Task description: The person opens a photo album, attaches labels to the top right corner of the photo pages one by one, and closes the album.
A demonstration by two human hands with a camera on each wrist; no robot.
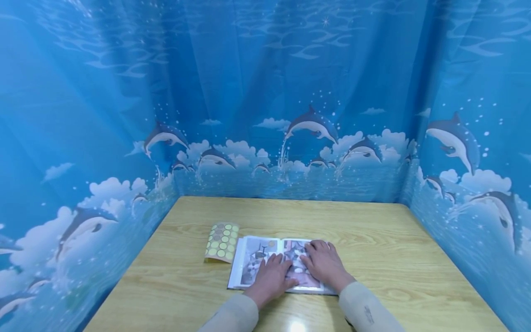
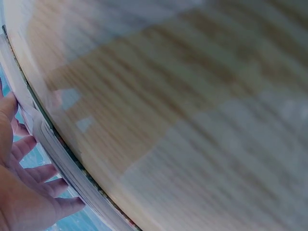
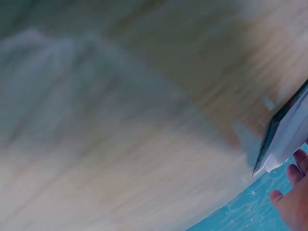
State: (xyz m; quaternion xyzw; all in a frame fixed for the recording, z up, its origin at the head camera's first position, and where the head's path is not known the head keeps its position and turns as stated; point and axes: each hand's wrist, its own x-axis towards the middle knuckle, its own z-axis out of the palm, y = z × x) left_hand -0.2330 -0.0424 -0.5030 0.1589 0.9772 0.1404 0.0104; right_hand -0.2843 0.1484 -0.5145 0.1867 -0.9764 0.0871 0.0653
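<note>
An open book that looks like a photo album [image 1: 235, 273] lies on the table, a picture on each page. My left hand [image 1: 270, 280] rests across its lower middle near the fold, fingers spread. On the right page lies my right hand [image 1: 325, 263], fingers extended over the picture. A small yellowish round spot [image 1: 271, 243] shows at the top of the left picture. In the left wrist view, the left hand [image 2: 29, 192] is over the album's page edges [image 2: 67, 168]. The right wrist view shows part of the right hand [image 3: 294, 202] beside the album's corner [image 3: 286, 130].
A sheet of round yellow-green stickers [image 1: 224, 240] lies just left of the album, its near edge curled; a few circles look greyish. The wood-grain table [image 1: 174, 281] is enclosed at the back and sides by blue dolphin-print curtains [image 1: 249, 92].
</note>
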